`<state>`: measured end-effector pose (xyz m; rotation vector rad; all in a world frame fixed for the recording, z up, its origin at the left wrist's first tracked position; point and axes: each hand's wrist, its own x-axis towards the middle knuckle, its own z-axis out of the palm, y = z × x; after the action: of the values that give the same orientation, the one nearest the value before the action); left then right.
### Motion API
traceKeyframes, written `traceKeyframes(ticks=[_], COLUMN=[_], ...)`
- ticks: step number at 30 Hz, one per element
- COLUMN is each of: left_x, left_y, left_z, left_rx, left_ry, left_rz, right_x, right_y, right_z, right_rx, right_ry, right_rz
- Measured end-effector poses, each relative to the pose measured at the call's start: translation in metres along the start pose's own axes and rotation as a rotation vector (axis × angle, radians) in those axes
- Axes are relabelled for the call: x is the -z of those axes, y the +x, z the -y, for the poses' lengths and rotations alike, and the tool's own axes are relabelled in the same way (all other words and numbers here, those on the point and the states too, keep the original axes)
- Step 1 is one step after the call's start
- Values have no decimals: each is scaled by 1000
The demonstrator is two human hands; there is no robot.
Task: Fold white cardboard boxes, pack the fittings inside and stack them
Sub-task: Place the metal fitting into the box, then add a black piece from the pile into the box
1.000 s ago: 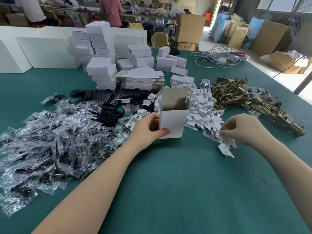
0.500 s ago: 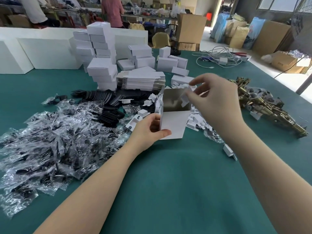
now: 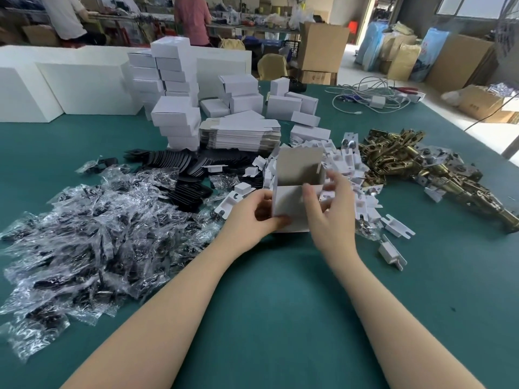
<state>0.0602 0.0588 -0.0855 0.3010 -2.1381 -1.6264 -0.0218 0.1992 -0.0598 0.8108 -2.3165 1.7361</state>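
A: Why both hands on it?
B: The left hand (image 3: 254, 211) has its fingers (image 3: 265, 196) and thumb curled round the left wall of the open white box (image 3: 292, 202), keeping it upright on the desk (image 3: 280, 304), mouth up, flap raised behind. The right hand (image 3: 330, 211) pinches the right wall, thumb in front, likely squaring it for packing.
A: Where does it stand?
B: Mid-desk, against the heap of white inserts (image 3: 348, 169).
A: And around it?
B: Bagged black parts (image 3: 92, 242) toward the left edge, brass fittings (image 3: 415, 167) toward the right, flat blanks (image 3: 241, 136) and stacked finished boxes (image 3: 174, 88) toward the far edge. Beyond, a workshop with cartons; people stand at a bench.
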Motion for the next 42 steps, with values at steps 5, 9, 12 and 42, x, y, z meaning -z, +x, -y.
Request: traceKeyframes(ticks=[5, 9, 12, 42], left_x=[-1, -1, -4, 145], left_y=[-1, -5, -11, 70], left_z=[-4, -8, -13, -19], left_rx=[-22, -80, -130, 345], left_ry=[-35, -81, -85, 1617], left_rz=[-41, -64, -98, 346], right_x=[-3, -4, -2, -2], right_y=[-6, -7, -7, 0], right_z=[-21, -23, -23, -31], right_rx=[-52, -34, -26, -116], right_ry=[28, 28, 51, 74], right_rz=[179, 218, 232, 275])
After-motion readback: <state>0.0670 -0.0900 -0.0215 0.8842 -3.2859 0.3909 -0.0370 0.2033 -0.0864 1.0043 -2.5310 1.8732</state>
